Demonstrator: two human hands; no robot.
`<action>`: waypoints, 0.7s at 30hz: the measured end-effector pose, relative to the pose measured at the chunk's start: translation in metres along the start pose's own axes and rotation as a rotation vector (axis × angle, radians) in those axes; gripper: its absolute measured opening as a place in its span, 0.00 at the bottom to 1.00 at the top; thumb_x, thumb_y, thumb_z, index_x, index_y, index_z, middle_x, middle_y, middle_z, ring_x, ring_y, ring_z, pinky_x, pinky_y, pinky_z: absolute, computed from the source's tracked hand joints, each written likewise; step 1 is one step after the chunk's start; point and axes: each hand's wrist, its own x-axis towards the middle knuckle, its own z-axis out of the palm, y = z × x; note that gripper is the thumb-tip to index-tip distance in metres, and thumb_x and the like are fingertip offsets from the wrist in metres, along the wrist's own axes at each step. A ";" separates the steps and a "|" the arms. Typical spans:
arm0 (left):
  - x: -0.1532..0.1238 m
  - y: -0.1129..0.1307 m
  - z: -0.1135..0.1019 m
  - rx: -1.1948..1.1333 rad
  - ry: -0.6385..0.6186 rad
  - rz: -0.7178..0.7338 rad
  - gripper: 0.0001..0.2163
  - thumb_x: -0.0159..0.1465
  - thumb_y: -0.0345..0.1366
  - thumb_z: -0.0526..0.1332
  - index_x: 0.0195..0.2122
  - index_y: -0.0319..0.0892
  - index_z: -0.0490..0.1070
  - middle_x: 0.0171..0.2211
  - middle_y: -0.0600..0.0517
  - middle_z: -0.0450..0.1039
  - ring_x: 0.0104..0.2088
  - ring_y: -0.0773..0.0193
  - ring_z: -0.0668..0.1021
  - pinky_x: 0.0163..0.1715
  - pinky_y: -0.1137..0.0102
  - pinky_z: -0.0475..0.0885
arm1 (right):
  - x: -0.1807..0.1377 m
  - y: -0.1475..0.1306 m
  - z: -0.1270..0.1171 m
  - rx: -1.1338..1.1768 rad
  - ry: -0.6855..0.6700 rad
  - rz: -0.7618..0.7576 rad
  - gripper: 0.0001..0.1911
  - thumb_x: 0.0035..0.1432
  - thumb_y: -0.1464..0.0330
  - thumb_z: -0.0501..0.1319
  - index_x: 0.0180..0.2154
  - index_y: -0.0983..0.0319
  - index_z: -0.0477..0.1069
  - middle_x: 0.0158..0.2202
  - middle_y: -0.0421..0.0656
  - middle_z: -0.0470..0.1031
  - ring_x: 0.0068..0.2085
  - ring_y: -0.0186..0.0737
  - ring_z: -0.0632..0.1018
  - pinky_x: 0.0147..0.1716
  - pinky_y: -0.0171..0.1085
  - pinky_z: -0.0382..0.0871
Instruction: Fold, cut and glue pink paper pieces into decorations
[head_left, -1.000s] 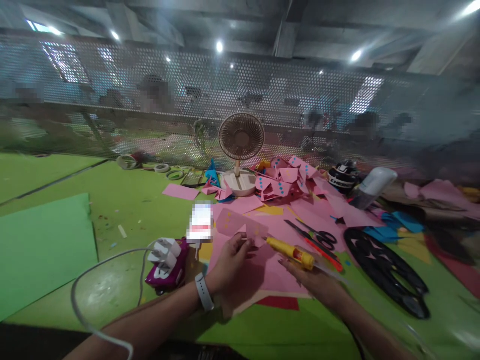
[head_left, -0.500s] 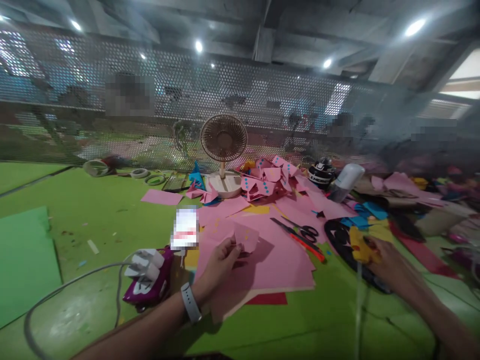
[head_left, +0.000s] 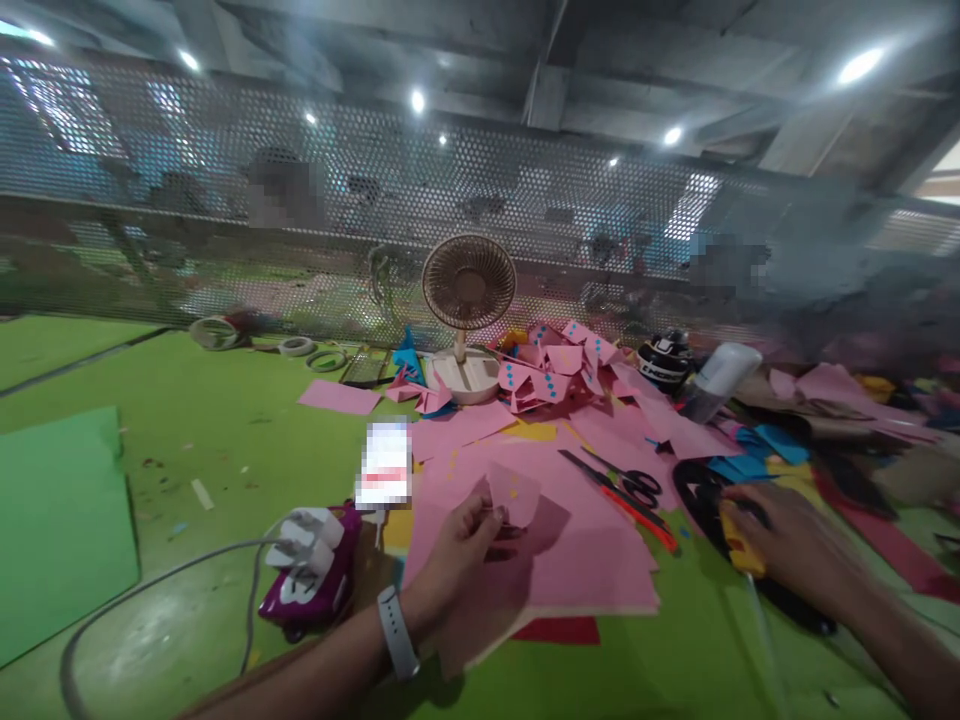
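Observation:
My left hand (head_left: 461, 545), with a pale watch strap on the wrist, pinches a small piece of pink paper (head_left: 516, 492) marked with tiny yellow bits. It hovers over a stack of large pink sheets (head_left: 592, 570). At the right, my right hand (head_left: 799, 535) is wrapped round a yellow glue gun (head_left: 742, 545), with a pale glue stick trailing from it. The glue gun is over the edge of a black round dish (head_left: 694, 490). Between my hands lie black-handled scissors (head_left: 637, 487) and a red-orange cutter knife (head_left: 641, 515).
A small fan (head_left: 469, 285) stands before a perforated screen (head_left: 337, 210). Beside it is a heap of folded pink paper shapes (head_left: 555, 365). A phone (head_left: 385, 465), a purple power strip (head_left: 319, 570) with a cable, tape rolls (head_left: 296, 346) and a clear bottle (head_left: 724, 380) are around.
My right hand has lowered the glue gun and tilted it over the black dish. My left hand still pinches the pink paper. The whole view has shifted slightly.

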 end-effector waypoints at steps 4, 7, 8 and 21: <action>-0.003 -0.001 0.003 0.002 -0.019 -0.003 0.16 0.56 0.48 0.63 0.35 0.40 0.66 0.31 0.50 0.72 0.34 0.60 0.76 0.34 0.66 0.71 | 0.062 -0.107 0.020 0.114 -0.163 -0.233 0.14 0.61 0.64 0.50 0.36 0.61 0.73 0.38 0.48 0.76 0.40 0.44 0.74 0.42 0.42 0.65; -0.003 -0.006 0.003 0.020 -0.006 0.010 0.17 0.56 0.49 0.63 0.32 0.40 0.65 0.29 0.50 0.71 0.32 0.60 0.76 0.32 0.67 0.71 | 0.102 -0.180 0.055 0.140 -0.210 -0.419 0.12 0.61 0.70 0.51 0.35 0.64 0.74 0.37 0.48 0.76 0.40 0.42 0.73 0.42 0.39 0.63; -0.002 -0.009 0.002 0.026 0.002 0.013 0.17 0.56 0.50 0.63 0.31 0.40 0.65 0.28 0.51 0.70 0.32 0.61 0.75 0.32 0.67 0.71 | 0.112 -0.198 0.067 0.148 -0.219 -0.453 0.11 0.61 0.71 0.52 0.35 0.65 0.74 0.36 0.47 0.76 0.39 0.40 0.73 0.41 0.37 0.63; 0.000 -0.016 -0.002 0.050 -0.008 0.035 0.15 0.59 0.48 0.60 0.28 0.41 0.62 0.26 0.53 0.66 0.29 0.65 0.72 0.29 0.72 0.67 | 0.155 -0.254 0.132 0.107 -0.256 -0.743 0.11 0.62 0.67 0.56 0.33 0.64 0.75 0.34 0.45 0.71 0.39 0.38 0.70 0.40 0.36 0.62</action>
